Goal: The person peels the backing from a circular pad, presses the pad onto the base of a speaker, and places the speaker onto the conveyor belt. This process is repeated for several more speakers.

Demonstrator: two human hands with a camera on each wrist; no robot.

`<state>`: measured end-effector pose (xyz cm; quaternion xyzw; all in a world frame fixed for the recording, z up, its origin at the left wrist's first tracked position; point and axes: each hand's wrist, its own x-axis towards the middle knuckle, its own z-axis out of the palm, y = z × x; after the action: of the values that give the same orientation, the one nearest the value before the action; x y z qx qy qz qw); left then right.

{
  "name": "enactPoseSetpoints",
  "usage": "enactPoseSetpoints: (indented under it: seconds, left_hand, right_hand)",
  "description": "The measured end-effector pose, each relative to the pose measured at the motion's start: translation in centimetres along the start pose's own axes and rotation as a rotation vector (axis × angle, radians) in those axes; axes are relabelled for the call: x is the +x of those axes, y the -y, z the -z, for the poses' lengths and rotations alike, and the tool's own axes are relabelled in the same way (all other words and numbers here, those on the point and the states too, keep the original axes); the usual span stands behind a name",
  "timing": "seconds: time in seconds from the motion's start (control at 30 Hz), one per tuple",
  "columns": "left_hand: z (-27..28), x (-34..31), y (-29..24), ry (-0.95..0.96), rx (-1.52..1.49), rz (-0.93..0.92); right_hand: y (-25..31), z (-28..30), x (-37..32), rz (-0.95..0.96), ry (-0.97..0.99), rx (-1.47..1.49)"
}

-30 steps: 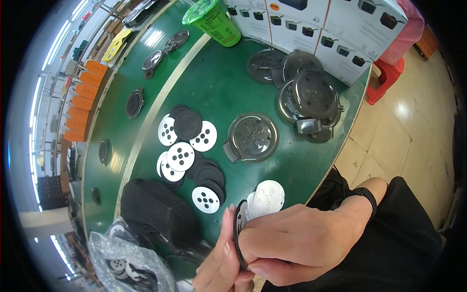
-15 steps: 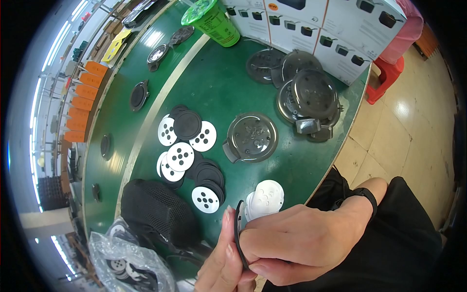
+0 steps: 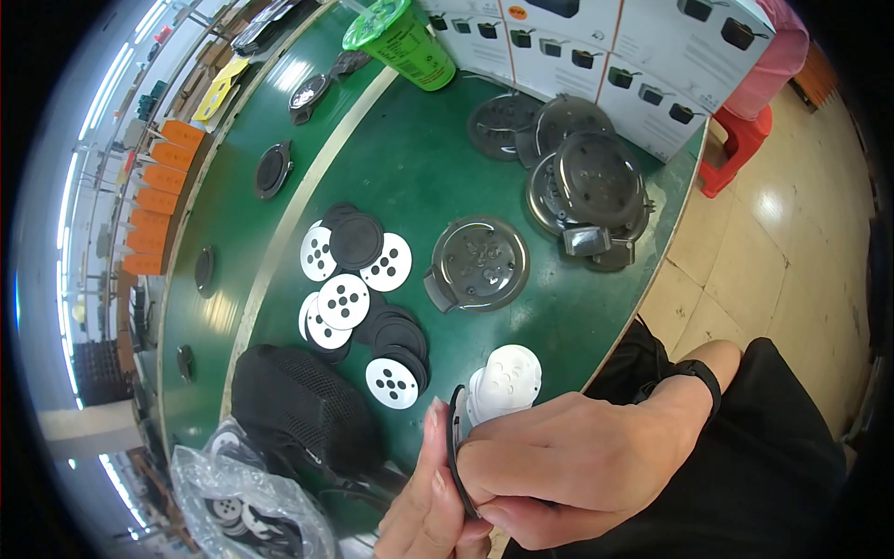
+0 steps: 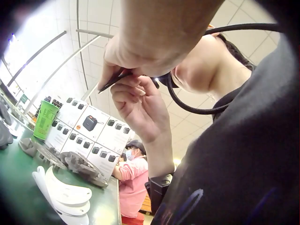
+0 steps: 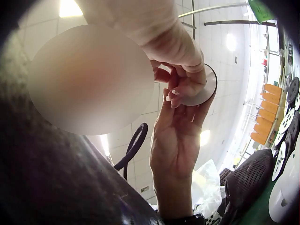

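Broadly, a green desk (image 3: 400, 177) with a pale strip spans the scene, and white printed boxes (image 3: 643, 47) stand along its far right edge. A pile of smoky, translucent round lids (image 3: 596, 182) lies before them, with one similar lid (image 3: 480, 265) on its own nearer the middle. Closer in sit a black mesh-covered bundle (image 3: 298, 401) and a clear plastic bag (image 3: 303, 498) holding more round parts; a bright green cup (image 3: 410, 51) stands against the boxes. Smaller again are the overlapping white discs with dark holes (image 3: 344, 301) and plain black discs (image 3: 357, 241), plus some white round pieces (image 3: 510, 377) just beyond the knuckles.

The thin, black-rimmed disc with a white face (image 3: 455, 447) is off the desk, tilted nearly edge-on between the hands. It looks light and fairly flexible, not especially fragile, and the smooth face may be slippery; it seems best held by the rim, backed so that it won't bend.

The right hand (image 3: 587, 456) pinches it, fingers curled against the face and thumb near the lower edge, wrist bent inward. The left hand (image 3: 419, 508) lies behind, long fingers straight and flat against the back, supporting rather than clenching; its thumb's exact contact can't be told.
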<state>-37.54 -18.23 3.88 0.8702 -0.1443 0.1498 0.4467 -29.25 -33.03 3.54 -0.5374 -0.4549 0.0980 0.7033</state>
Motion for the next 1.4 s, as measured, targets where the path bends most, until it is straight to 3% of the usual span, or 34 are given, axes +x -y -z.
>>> enactPoseSetpoints:
  seconds: [1.4]
  left_hand:
    - [0.23,0.37,-0.12,0.055,-0.013,0.012]
  right_hand:
    - [-0.14,0.54,0.04,-0.072,0.02,0.018]
